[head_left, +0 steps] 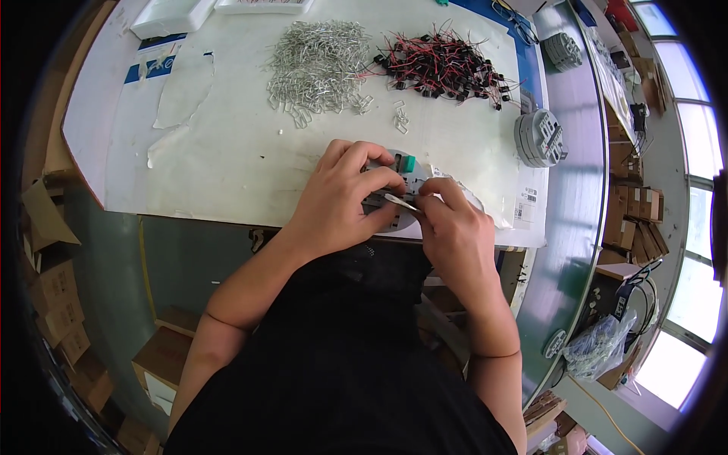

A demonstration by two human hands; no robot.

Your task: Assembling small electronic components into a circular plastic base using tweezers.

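Note:
A grey round plastic housing (pixel 412 171) with a green block (pixel 407 164) on it lies at the table's front edge, partly covered by my fingers. My left hand (pixel 341 193) grips its left side, fingers curled over the top and thumb low at the near side. From the right, my right hand (pixel 458 225) is closed, thumb and fingers pinched round a slim pale stick-like tool (pixel 400 202). That tool slants across the housing toward my left fingertips; its exact kind is unclear. A white printed paper (pixel 470 199) lies beside my right hand.
Beyond my hands lie a heap of bent metal clips (pixel 315 64), a few loose clips (pixel 400 117), and black parts with red wires (pixel 447 64). Stacked grey round housings (pixel 540 139) stand at the right. White trays (pixel 171 17) sit at the far left; cartons (pixel 57 303) stand left below.

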